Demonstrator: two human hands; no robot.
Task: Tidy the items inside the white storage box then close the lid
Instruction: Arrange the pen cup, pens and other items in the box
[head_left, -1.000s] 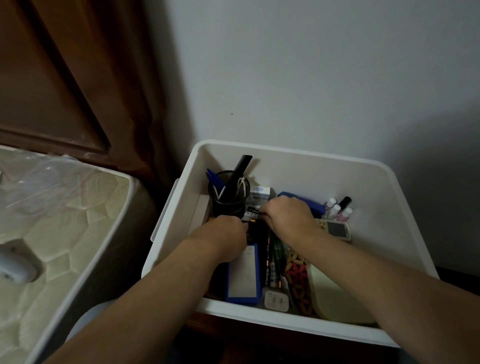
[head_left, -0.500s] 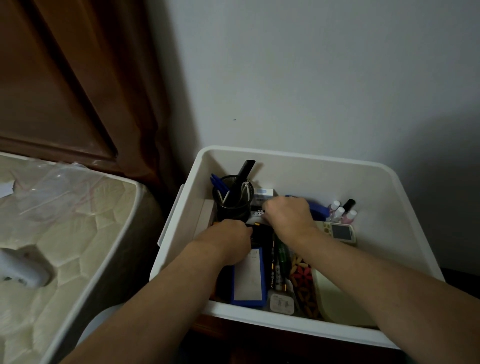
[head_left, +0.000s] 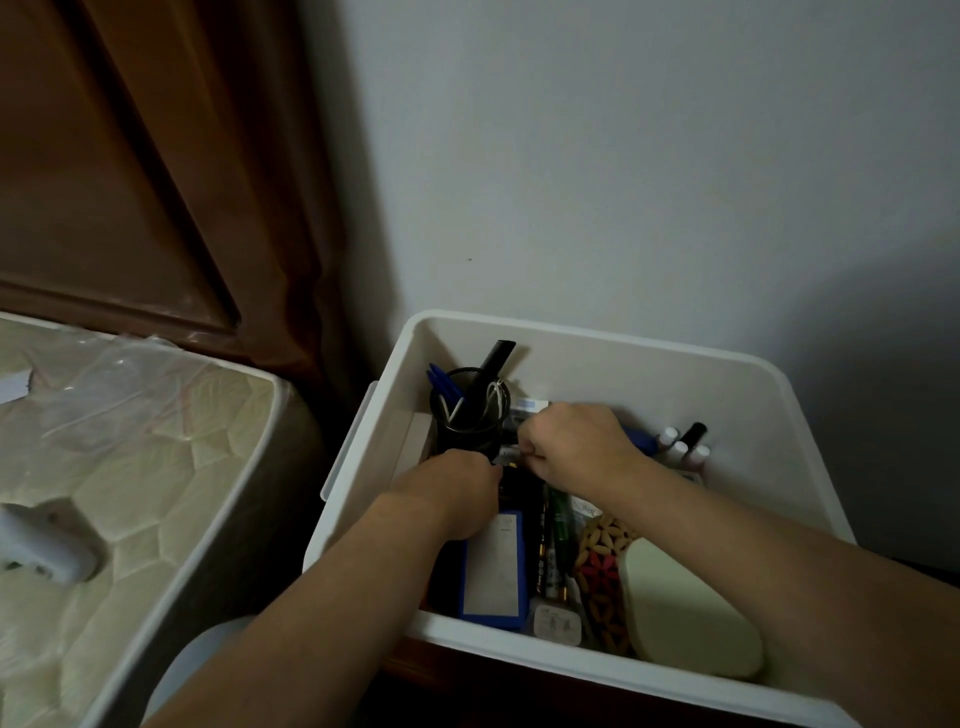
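The tidying step is in hand: inside the white storage box (head_left: 597, 358), the left hand (head_left: 457, 493) and right hand (head_left: 571, 447) are both curled, perhaps pinching one small dark item together. Next, set it flat, then fetch the lid.

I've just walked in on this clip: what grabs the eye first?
Two hands, left hand and right hand, meet in the middle of an open white storage box set against the wall. Behind them, at its back left, stands a black pen cup with a comb sticking out.
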